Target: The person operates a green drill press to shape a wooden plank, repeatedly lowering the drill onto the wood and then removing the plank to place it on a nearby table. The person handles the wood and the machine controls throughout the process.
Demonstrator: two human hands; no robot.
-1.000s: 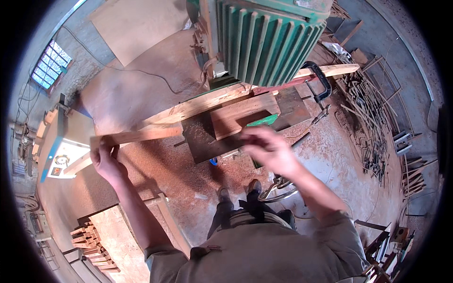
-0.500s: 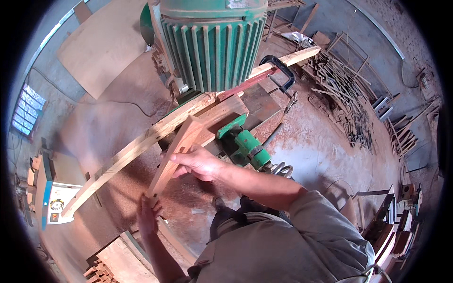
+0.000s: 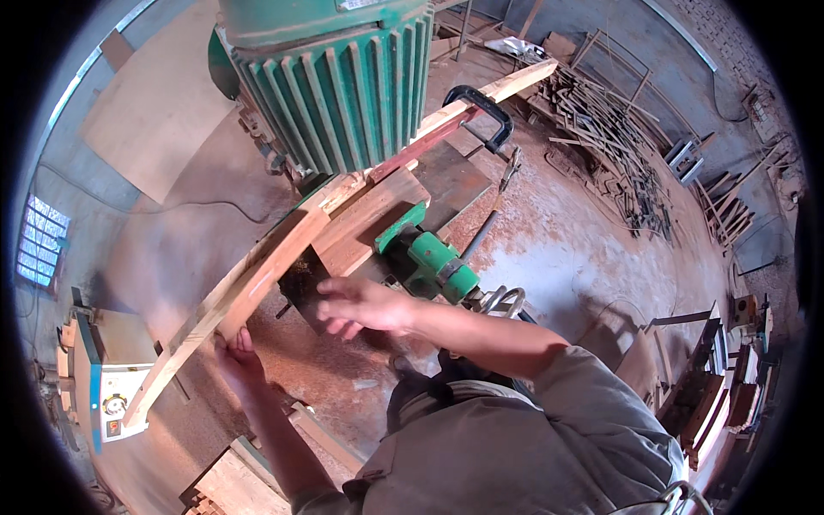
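Note:
My left hand (image 3: pixel 242 365) pinches the lower end of a short reddish wooden piece (image 3: pixel 276 264). That piece lies along the near side of a long pale wooden beam (image 3: pixel 193 335); whether it touches the beam all along I cannot tell. My right hand (image 3: pixel 365 307) is open, fingers apart and holding nothing, over the dark edge of the machine table. Just beyond it a wider wooden block (image 3: pixel 365 225) sits on the table, with the green pad of a green clamping cylinder (image 3: pixel 442 264) at its near side. Above everything hangs a ribbed green motor (image 3: pixel 335 94), hiding the beam's middle.
A black C-clamp (image 3: pixel 493 116) grips the beam toward its far end. At the left stands a white and blue box with a dial (image 3: pixel 120 403). Heaped wooden strips (image 3: pixel 614 146) lie at the far right. Stacked wood (image 3: pixel 236 481) sits at lower left.
The short wooden piece has moved left and down against the long beam. My right hand has let go of it and opened; my left hand still holds its end. The whole view has shifted slightly.

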